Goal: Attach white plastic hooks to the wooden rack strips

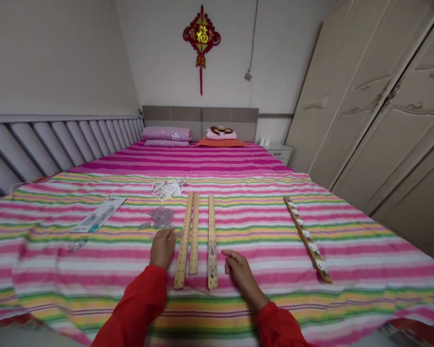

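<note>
My left hand (162,248) is pinched on a small see-through adhesive hook (176,234), beside the left wooden strip with holes (184,241). A shorter wooden strip (194,236) lies right next to that one. Near my right hand (238,270) is a third strip (211,221), with two clear hooks (212,250) on its near end. My right hand holds nothing; its forefinger points toward this strip while the other fingers curl loosely. Beyond my left hand lies a loose pile of clear hook pads (161,217).
At the right lies a wooden rail with several white hooks (305,233). A packaged item (100,214), clear plastic bits (77,244) and white packets (168,189) lie on the striped bedspread (253,217). Folded bedding (166,134) is by the headboard; a wardrobe (369,111) stands right.
</note>
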Tool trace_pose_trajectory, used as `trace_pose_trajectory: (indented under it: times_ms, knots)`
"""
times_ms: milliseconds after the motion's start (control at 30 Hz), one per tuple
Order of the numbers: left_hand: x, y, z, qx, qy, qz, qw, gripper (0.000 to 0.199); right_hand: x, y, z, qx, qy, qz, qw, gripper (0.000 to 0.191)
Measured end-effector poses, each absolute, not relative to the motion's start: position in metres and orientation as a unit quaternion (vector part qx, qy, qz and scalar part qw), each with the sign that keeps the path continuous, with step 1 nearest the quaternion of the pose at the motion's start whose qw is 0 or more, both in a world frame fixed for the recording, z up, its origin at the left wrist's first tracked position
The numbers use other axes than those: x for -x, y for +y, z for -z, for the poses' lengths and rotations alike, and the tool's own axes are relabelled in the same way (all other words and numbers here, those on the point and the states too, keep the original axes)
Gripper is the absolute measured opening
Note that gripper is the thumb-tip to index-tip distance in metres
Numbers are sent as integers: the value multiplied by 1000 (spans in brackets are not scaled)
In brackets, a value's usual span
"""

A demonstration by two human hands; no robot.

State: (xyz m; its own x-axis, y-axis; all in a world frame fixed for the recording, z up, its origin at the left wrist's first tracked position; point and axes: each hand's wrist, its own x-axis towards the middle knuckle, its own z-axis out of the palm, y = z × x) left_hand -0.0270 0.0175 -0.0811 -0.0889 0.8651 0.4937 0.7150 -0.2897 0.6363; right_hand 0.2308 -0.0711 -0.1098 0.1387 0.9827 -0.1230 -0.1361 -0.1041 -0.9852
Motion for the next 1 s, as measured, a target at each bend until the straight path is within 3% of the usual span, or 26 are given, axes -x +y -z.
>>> trace_pose_trajectory:
  times_ms: [333,567,733,1000]
  knots:
    - [36,24,80,-652,609,-438,113,23,-232,-71,117,519,-395,-523,548,34]
    - [21,-8,54,-582,586,-523,210,29,-229,-73,107,485,-335,-567,576,29]
    - [-8,-38,38,-551,570,-539,285,34,-217,-80,91,475,-337,-505,637,25]
    - [-57,-61,39,-599,542,-540,238,28,-190,-87,56,446,-369,-523,626,33]
